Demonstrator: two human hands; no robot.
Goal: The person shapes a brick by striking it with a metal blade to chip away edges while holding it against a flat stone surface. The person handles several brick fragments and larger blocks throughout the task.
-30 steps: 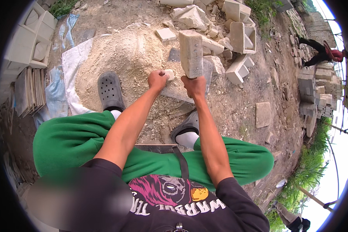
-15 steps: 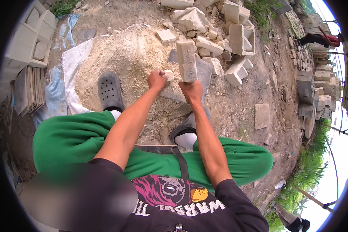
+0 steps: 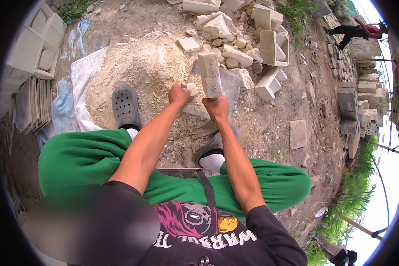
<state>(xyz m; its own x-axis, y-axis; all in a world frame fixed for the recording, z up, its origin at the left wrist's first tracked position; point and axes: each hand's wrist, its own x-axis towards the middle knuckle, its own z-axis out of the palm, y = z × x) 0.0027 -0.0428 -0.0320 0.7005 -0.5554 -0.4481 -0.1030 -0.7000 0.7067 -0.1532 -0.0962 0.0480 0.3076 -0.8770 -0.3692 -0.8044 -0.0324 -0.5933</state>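
Observation:
My left hand is closed round a small pale stone piece, whose flat end pokes out past the fingers. To its right, my right hand grips a dusty mallet by its handle, most of which the fist hides. The mallet's long, blocky head stands beyond that fist, apart from the stone piece. Beneath and behind both lies a flat grey slab strewn with chips. A heap of pale crushed stone spreads left of my hands, partly over a white sheet.
Broken stone and cast-off hollow pale blocks are piled beyond the slab. Pale box-shaped blocks and stacked thin boards line the left side. A person in a red top is at the far right.
The mallet and my right hand have shifted slightly toward me and to the left. My left hand stays nearly in place on the stone piece. The distant person's legs have moved apart.

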